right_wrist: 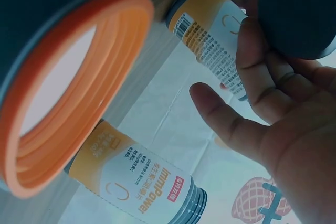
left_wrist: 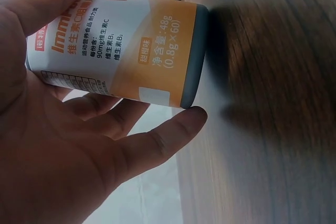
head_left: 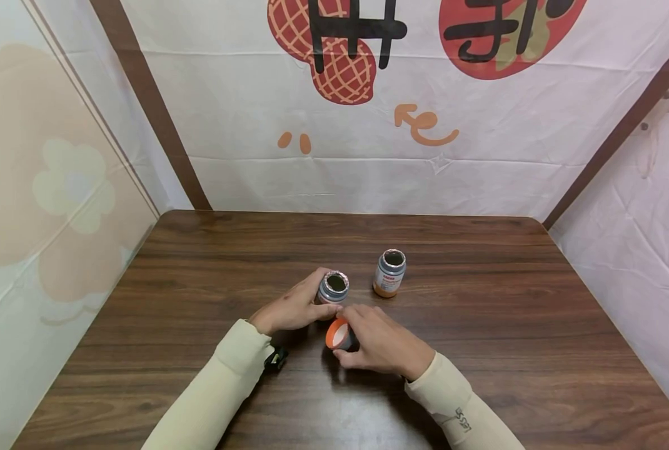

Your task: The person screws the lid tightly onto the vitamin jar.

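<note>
My left hand (head_left: 296, 305) grips an uncapped vitamin bottle (left_wrist: 121, 51) near its neck, with the little finger stretched beside the base. The bottle stands upright; whether its base touches the table I cannot tell. Just to the right, my right hand (head_left: 382, 340) pinches a dark screw cap (right_wrist: 299, 14). In the head view, the cap's orange-rimmed opening faces left. A second vitamin bottle (head_left: 389, 274), also uncapped, stands upright farther back. Close to the camera in the right wrist view sits another cap (right_wrist: 134, 30), orange-lined with its opening up; the head view hides it.
A dark wood-grain table (head_left: 227, 250) carries everything. A white printed cloth (head_left: 233, 106) hangs behind its far edge, and cloth walls flank both sides. A small black device (head_left: 275, 359) is at the left wrist.
</note>
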A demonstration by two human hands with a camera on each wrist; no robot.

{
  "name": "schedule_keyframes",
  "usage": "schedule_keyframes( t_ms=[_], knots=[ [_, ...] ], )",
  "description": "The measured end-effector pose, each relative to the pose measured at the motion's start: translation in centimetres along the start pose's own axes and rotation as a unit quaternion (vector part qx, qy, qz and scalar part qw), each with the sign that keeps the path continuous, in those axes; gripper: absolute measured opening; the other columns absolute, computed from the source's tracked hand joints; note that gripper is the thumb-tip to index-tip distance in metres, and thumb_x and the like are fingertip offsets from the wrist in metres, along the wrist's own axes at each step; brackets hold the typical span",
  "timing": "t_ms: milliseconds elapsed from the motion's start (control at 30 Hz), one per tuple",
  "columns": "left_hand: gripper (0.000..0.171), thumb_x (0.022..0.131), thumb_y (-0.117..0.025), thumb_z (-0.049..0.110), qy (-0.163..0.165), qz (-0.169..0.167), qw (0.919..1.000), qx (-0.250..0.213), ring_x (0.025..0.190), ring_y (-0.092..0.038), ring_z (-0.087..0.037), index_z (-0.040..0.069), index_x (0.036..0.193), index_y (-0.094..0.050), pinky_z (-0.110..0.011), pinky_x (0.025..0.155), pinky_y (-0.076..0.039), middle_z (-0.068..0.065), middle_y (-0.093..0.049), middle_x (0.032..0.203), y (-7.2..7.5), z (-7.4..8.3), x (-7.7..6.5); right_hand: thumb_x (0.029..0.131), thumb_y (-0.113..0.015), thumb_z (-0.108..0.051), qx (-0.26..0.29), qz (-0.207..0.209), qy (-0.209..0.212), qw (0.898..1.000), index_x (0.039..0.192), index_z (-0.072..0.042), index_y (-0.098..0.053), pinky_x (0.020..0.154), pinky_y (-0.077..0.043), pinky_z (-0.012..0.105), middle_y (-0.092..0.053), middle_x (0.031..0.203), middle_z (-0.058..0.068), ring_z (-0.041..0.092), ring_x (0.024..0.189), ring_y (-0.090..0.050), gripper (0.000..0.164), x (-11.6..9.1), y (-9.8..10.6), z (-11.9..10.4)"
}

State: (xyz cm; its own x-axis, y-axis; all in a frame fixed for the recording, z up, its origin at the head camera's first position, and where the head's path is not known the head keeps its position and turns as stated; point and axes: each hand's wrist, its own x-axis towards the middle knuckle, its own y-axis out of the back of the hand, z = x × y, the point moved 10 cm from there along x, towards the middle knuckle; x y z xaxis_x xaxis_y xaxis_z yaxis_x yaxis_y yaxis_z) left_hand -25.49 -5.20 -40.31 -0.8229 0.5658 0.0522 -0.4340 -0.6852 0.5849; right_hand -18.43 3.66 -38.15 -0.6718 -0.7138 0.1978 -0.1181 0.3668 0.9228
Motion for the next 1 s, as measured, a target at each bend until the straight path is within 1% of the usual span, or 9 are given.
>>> schedule_keyframes(
  t_ms=[167, 300, 467, 667, 733, 833, 900, 1000],
  knots=[
    [0.059, 0.093, -0.074, 0.022, 0.004, -0.002, 1.0, 0.004, 0.119, -0.053, -0.022, 0.006, 0.139, -0.041, -0.045, 0.102, -0.041, -0.009, -0.055, 0.13, 0.0, 0.1, -0.2, 0.089, -0.069, -0.034, 0.014, -0.007, -0.002, 1.0, 0.115, -0.008, -0.06, 0.089, -0.048, 0.041, -0.06, 0.106, 0.002, 0.016, 0.099, -0.057, 0.038, -0.1, 0.1, 0.0],
    [0.058, 0.094, -0.073, 0.021, 0.003, -0.008, 1.0, 0.001, 0.119, -0.052, -0.023, 0.005, 0.139, -0.041, -0.046, 0.102, -0.041, -0.01, -0.053, 0.132, 0.0, 0.3, -0.5, 0.092, -0.064, -0.035, 0.032, -0.01, -0.012, 0.999, 0.121, -0.009, -0.059, 0.092, -0.048, 0.041, -0.059, 0.111, 0.002, 0.016, 0.102, -0.056, 0.04, -0.2, 0.4, 0.2],
    [0.055, 0.095, -0.071, 0.02, -0.01, -0.009, 0.9999, 0.001, 0.118, -0.052, -0.023, 0.005, 0.138, -0.041, -0.045, 0.101, -0.042, -0.01, -0.051, 0.131, -0.1, 0.5, -0.8, 0.092, -0.064, -0.033, 0.053, 0.015, -0.011, 0.998, 0.122, -0.01, -0.058, 0.092, -0.048, 0.038, -0.058, 0.116, 0.003, 0.016, 0.105, -0.055, 0.038, -0.2, 1.2, 0.5],
    [0.054, 0.094, -0.072, 0.018, -0.027, -0.007, 0.9996, -0.002, 0.115, -0.053, -0.022, 0.005, 0.137, -0.042, -0.043, 0.099, -0.043, -0.01, -0.053, 0.129, -0.1, 0.8, -1.0, 0.093, -0.062, -0.032, 0.062, 0.032, -0.004, 0.998, 0.133, -0.004, -0.052, 0.095, -0.047, 0.039, -0.058, 0.126, 0.011, 0.019, 0.113, -0.055, 0.049, -0.4, 1.8, 1.0],
    [0.054, 0.094, -0.072, 0.019, -0.024, -0.007, 0.9997, -0.001, 0.115, -0.053, -0.022, 0.005, 0.137, -0.042, -0.043, 0.099, -0.043, -0.009, -0.053, 0.13, -0.1, 0.8, -1.0, 0.093, -0.062, -0.031, 0.066, 0.033, -0.011, 0.997, 0.135, -0.004, -0.05, 0.094, -0.047, 0.039, -0.058, 0.125, 0.01, 0.018, 0.111, -0.054, 0.052, -0.5, 1.9, 1.1],
    [0.055, 0.094, -0.072, 0.02, -0.019, -0.01, 0.9998, 0.002, 0.117, -0.052, -0.022, 0.007, 0.138, -0.042, -0.043, 0.099, -0.043, -0.009, -0.052, 0.13, -0.2, 0.7, -1.0, 0.092, -0.062, -0.03, 0.072, 0.041, -0.023, 0.996, 0.135, -0.003, -0.049, 0.088, -0.048, 0.036, -0.059, 0.117, 0.006, 0.015, 0.102, -0.054, 0.053, -0.6, 2.1, 1.4],
    [0.054, 0.094, -0.072, 0.02, -0.019, -0.011, 0.9997, 0.006, 0.117, -0.052, -0.021, 0.007, 0.137, -0.042, -0.042, 0.1, -0.043, -0.008, -0.052, 0.13, -0.3, 0.7, -1.0, 0.089, -0.065, -0.03, 0.07, 0.053, -0.032, 0.996, 0.133, -0.002, -0.05, 0.084, -0.049, 0.034, -0.058, 0.111, 0.003, 0.014, 0.097, -0.054, 0.054, -0.6, 2.4, 1.7],
    [0.053, 0.094, -0.073, 0.019, -0.024, -0.012, 0.9996, 0.009, 0.115, -0.053, -0.02, 0.007, 0.136, -0.043, -0.041, 0.098, -0.044, -0.008, -0.053, 0.128, -0.4, 0.8, -1.0, 0.084, -0.07, -0.03, 0.066, 0.078, -0.033, 0.994, 0.127, -0.001, -0.052, 0.083, -0.049, 0.034, -0.058, 0.108, 0.002, 0.014, 0.093, -0.056, 0.055, -0.7, 2.9, 1.9]
  ],
)
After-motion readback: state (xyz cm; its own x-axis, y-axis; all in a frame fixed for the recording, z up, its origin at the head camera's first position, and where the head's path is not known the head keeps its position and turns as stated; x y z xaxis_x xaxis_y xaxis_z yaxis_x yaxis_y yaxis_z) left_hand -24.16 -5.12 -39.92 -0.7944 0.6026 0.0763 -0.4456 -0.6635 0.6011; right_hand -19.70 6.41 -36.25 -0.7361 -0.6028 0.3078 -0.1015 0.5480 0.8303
